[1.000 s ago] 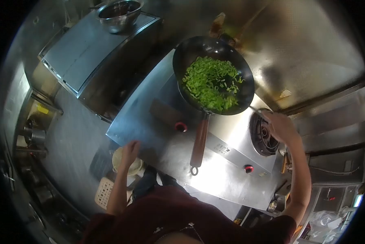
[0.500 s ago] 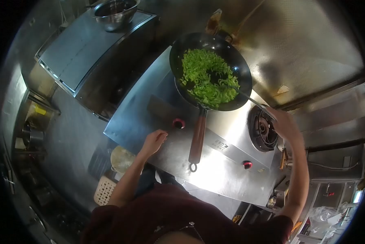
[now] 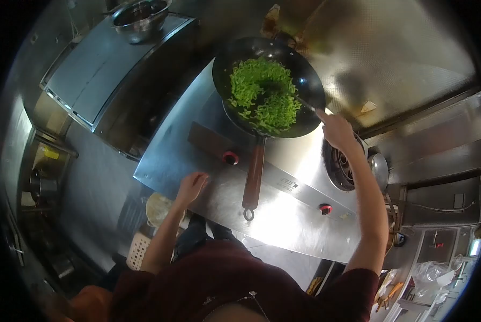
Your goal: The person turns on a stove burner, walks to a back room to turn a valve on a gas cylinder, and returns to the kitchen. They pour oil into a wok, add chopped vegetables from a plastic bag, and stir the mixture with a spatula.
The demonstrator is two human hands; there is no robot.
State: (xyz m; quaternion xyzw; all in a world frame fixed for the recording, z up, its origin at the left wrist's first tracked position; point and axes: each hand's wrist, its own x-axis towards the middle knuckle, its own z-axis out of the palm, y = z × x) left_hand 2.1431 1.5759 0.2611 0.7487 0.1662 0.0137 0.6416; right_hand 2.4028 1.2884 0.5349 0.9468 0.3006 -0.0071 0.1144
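A black wok (image 3: 311, 115) with a long brown handle (image 3: 255, 174) stands on the steel stove. Chopped green vegetables (image 3: 256, 80) lie in it, spread in a rough ring. My right hand (image 3: 337, 129), over the wok's right rim, is closed round a long-handled metal cooking utensil (image 3: 307, 105). The utensil's head is down among the greens, too hidden to make out its shape. My left hand (image 3: 192, 188) hovers by the stove's front edge, left of the wok handle, touching neither. Its fingers are loosely curled together with nothing visible in them.
Red-ringed knobs (image 3: 230, 158) sit on the stove front (image 3: 224, 188). A second burner (image 3: 339, 166) lies under my right forearm. A metal bowl (image 3: 141, 24) stands on the steel counter (image 3: 90, 70) at upper left. Orange cloth (image 3: 93, 303) shows at lower left.
My right hand has moved left and up toward the wok, pushing the utensil deeper over the greens, which have shifted. My left hand stays near the stove edge. Orange cloth has appeared at lower left.
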